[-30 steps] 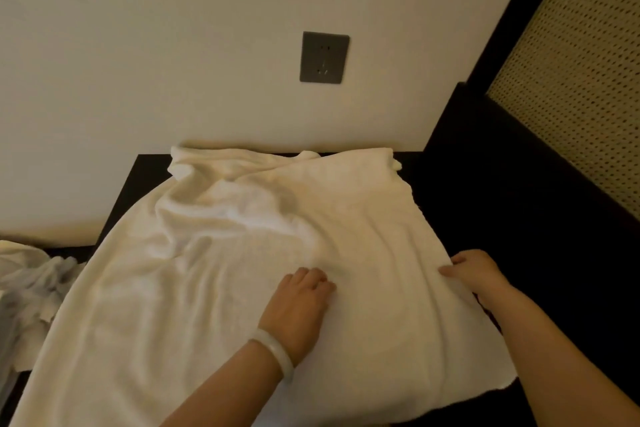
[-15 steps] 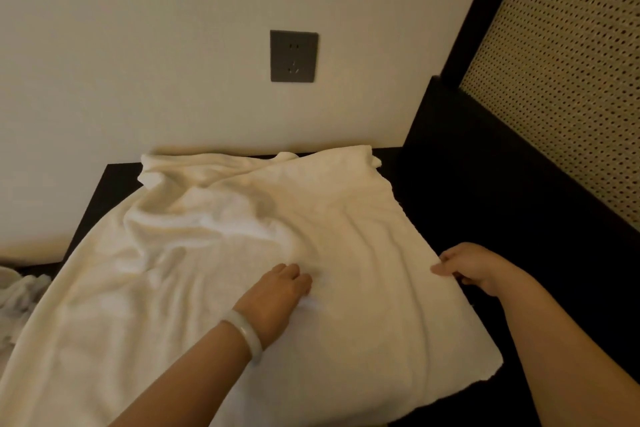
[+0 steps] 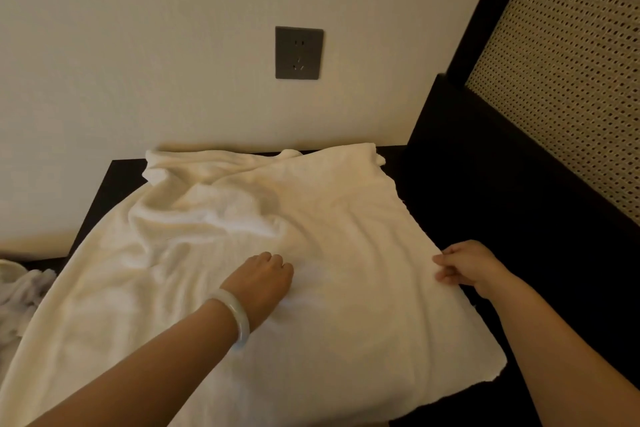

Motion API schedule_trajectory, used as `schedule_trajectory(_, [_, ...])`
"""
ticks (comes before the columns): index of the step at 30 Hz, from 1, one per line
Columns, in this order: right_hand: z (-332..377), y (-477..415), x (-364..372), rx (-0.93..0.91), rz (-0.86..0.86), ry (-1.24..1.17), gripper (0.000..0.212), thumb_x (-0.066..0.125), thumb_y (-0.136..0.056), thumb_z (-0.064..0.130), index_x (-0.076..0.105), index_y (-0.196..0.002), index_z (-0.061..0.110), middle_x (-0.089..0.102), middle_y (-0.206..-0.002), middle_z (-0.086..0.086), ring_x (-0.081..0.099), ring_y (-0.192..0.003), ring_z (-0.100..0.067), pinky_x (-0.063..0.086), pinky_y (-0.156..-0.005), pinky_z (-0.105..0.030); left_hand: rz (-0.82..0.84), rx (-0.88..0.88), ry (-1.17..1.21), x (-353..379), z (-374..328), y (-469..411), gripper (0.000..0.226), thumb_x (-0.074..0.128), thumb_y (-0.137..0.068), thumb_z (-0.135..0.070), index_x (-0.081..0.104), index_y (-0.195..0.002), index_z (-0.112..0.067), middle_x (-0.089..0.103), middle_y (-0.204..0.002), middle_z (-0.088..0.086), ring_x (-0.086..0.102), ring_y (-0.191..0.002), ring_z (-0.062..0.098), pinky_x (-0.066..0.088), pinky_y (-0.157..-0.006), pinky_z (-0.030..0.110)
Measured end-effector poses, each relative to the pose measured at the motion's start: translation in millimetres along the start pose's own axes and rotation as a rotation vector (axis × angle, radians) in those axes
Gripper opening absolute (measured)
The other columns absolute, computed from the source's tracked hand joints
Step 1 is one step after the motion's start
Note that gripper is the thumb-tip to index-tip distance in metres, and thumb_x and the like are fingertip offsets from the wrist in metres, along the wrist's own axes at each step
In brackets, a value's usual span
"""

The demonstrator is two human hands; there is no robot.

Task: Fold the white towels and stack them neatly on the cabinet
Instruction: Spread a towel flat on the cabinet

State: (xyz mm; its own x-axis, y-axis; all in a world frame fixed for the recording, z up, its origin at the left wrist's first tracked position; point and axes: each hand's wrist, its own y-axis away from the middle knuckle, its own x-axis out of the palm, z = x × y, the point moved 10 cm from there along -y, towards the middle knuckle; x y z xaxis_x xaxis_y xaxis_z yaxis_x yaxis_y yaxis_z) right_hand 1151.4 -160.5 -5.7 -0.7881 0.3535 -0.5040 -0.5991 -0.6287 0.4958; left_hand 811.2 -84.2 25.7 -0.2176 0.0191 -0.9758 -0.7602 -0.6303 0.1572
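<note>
Towelling, plain white and thick, makes up the white towel (image 3: 346, 218), which lies spread over the top of the dark cabinet (image 3: 114, 180) against the wall. Its far edge is bunched into soft ridges near the wall, its middle is rumpled with shallow creases, and its near right corner is flat with a slightly ragged hem hanging past the cabinet's front. The left hand (image 3: 263, 281), with a pale bangle (image 3: 239, 315) on its wrist, rests on the middle of the towel, back upward. Its fingers are close together and bent down into the cloth; their tips are hidden, so I cannot tell whether they pinch a fold or only press. The right hand (image 3: 467, 263) is at the towel's right edge, and its thumb and curled fingers pinch that hem. On the cream wall above, a grey socket plate (image 3: 299, 53) shows only its pin slots. A dark frame (image 3: 485, 166) with a woven cane panel (image 3: 571, 80) stands to the right. A crumpled pale cloth (image 3: 20, 295) lies at the left edge, beside and lower than the cabinet.
</note>
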Motion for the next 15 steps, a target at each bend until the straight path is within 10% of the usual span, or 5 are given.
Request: schedule_trajectory(15, [-2.9, 5.4, -4.1, -0.054, -0.087, 0.026, 0.011, 0.068, -0.091, 0.005, 0.06, -0.096, -0.002, 0.064, -0.069, -0.017, 0.063, -0.056, -0.02, 0.051, -0.047, -0.027, 0.083, 0.168, -0.222, 7.6, -19.5, -5.9, 0.027, 0.033, -0.096, 0.005, 0.058, -0.105, 0.0, 0.059, -0.105, 0.017, 0.055, -0.095, 0.03, 0.034, -0.074, 0.037])
